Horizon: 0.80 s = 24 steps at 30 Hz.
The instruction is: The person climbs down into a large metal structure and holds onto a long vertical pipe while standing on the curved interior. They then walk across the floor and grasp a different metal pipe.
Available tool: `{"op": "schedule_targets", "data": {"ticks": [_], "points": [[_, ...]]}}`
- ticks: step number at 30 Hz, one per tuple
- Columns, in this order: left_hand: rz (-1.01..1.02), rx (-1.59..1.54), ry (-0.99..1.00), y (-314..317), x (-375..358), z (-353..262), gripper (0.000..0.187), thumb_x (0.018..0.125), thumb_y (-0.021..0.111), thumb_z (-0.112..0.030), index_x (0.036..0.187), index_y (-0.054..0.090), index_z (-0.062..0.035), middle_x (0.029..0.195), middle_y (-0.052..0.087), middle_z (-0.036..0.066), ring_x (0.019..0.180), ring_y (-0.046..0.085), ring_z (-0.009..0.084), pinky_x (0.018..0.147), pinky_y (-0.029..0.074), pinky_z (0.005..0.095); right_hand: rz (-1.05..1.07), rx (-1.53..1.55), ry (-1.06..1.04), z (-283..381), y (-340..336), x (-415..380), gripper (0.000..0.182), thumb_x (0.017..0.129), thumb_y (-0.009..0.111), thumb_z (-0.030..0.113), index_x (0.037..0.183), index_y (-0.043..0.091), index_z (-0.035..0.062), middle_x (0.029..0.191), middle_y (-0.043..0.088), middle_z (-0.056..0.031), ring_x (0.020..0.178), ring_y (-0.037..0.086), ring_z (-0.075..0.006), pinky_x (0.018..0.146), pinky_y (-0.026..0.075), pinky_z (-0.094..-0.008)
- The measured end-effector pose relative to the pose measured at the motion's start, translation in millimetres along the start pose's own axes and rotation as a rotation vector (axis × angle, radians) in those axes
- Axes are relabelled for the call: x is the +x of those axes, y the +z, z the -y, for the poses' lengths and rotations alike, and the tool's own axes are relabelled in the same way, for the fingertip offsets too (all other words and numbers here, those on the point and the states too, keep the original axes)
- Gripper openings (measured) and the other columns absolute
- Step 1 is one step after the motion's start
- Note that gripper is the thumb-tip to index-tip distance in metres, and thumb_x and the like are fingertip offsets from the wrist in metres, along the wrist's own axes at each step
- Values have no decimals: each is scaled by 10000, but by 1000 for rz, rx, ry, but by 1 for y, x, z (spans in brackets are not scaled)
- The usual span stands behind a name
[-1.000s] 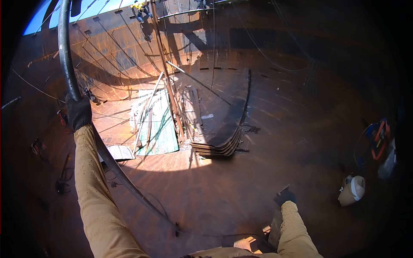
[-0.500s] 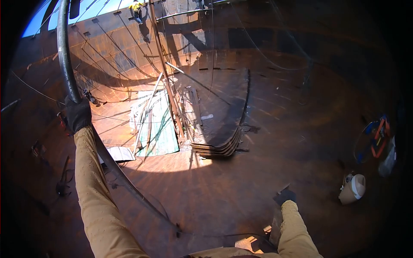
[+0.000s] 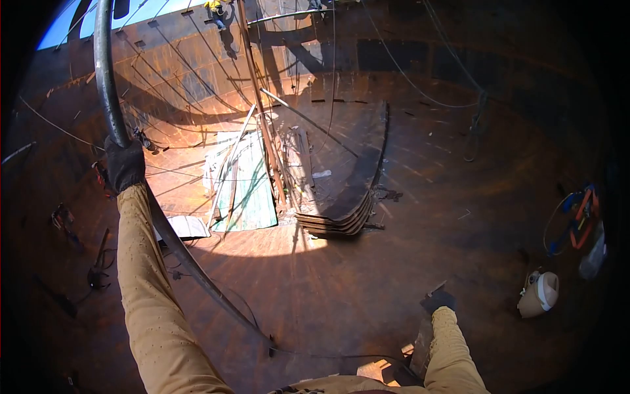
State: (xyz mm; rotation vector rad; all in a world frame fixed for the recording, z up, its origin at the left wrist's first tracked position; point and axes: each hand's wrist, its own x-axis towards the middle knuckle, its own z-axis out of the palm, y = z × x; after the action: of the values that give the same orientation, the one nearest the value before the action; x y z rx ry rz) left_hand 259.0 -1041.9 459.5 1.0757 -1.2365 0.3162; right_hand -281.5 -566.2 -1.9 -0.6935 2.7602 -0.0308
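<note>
Clearly, the left hand (image 3: 125, 165) grips the pipe (image 3: 104, 69) (right hand (image 3: 438, 300) well apart).

L sleeve (image 3: 151, 295): tan, w/ dk. specks. L glove (image 3: 125, 167), above L sleeve: dk. R sleeve (image 3: 451, 348): tan; R glove (image 3: 438, 301): dk.

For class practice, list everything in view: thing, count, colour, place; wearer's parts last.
Pole: one, grey, left
Post: one, rusty, upper centre
Stacked sheets: several, brown, centre
Panels: unclear, greenish, beside post
Helmet: one, beige, right
Frame: one, orange, right
People: unclear, one yellow, top
Cables: several, dark, wall
Wall: one, rusty, background
Floor: one, brown, below
Clutter: uncountable, dark, left
Left grip: one, black, around pole
Right grip: one, black, lower right
Sleeves: two, tan, bottom
</note>
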Motion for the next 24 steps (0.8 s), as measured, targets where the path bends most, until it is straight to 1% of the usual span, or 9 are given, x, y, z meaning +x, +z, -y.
{"op": "schedule_targets", "data": {"ticks": [1, 6, 8, 11, 13, 17, 21, 23, 24], "points": [[1, -1, -2, 0, 0, 1, 403, 837, 712, -307, 1128, 602, -52, 982, 704, 196, 911, 687, 366, 817, 500, 465, -8, -3, -12, -4, 7, 5, 559, 778, 686, 587, 1127, 762, 156, 1201, 724, -133, 1121, 682, -328, 965, 541, -426], [18, 60, -28, -10, -6, -15, 406, 834, 712, -316, 1129, 601, -61, 974, 708, 189, 911, 691, 362, 813, 502, 470, -2, 44, -3, 2, -3, -5, 566, 766, 697, 579, 1148, 751, 164, 1198, 725, -131, 1116, 683, -322, 970, 539, -426], [10, 64, -23, -8, -5, -12, 403, 832, 713, -324, 1120, 601, -66, 970, 709, 189, 909, 693, 362, 812, 503, 470, -27, 89, -10, 1, -1, -5, 574, 762, 705, 575, 1156, 746, 160, 1196, 726, -128, 1113, 684, -319, 972, 539, -426], [12, 44, -22, -6, -2, -6, 397, 831, 714, -333, 1108, 600, -72, 967, 706, 189, 911, 691, 368, 816, 505, 472, -19, 21, -30, -3, 9, 6, 576, 762, 718, 566, 1165, 740, 156, 1187, 730, -126, 1111, 685, -318, 971, 543, -425], [21, 27, -37, -6, -4, -9, 396, 832, 713, -334, 1108, 599, -73, 971, 704, 187, 912, 690, 372, 817, 505, 475, -26, 57, -16, -5, 10, 6, 572, 762, 724, 559, 1169, 739, 158, 1186, 730, -128, 1112, 685, -322, 971, 545, -424], [0, 0, -16, 4, 2, 8, 418, 812, 724, -349, 1113, 599, -87, 988, 704, 180, 920, 693, 364, 818, 509, 468, -23, 73, -2, 0, 0, -3, 580, 763, 731, 556, 1179, 734, 152, 1200, 727, -135, 1114, 688, -327, 970, 548, -424], [10, -4, -25, 5, 3, 9, 424, 806, 725, -356, 1123, 598, -106, 978, 705, 171, 925, 700, 361, 814, 514, 469, -26, 71, -2, -1, 0, -4, 580, 763, 734, 556, 1164, 740, 137, 1209, 724, -147, 1106, 694, -333, 963, 552, -428], [3, -16, -17, 5, 2, 9, 393, 817, 718, -333, 1112, 600, -102, 965, 702, 169, 909, 699, 363, 801, 512, 473, -39, 87, -5, 0, -1, -7, 576, 765, 732, 557, 1154, 745, 132, 1206, 725, -150, 1101, 696, -333, 958, 554, -429], [3, -24, -18, 3, 1, 6, 383, 820, 716, -325, 1109, 600, -101, 961, 700, 171, 905, 698, 365, 797, 511, 473, -60, 82, -18, -1, 2, -5, 553, 761, 734, 544, 1122, 753, 125, 1172, 730, -157, 1079, 699, -345, 945, 555, -439]]}}
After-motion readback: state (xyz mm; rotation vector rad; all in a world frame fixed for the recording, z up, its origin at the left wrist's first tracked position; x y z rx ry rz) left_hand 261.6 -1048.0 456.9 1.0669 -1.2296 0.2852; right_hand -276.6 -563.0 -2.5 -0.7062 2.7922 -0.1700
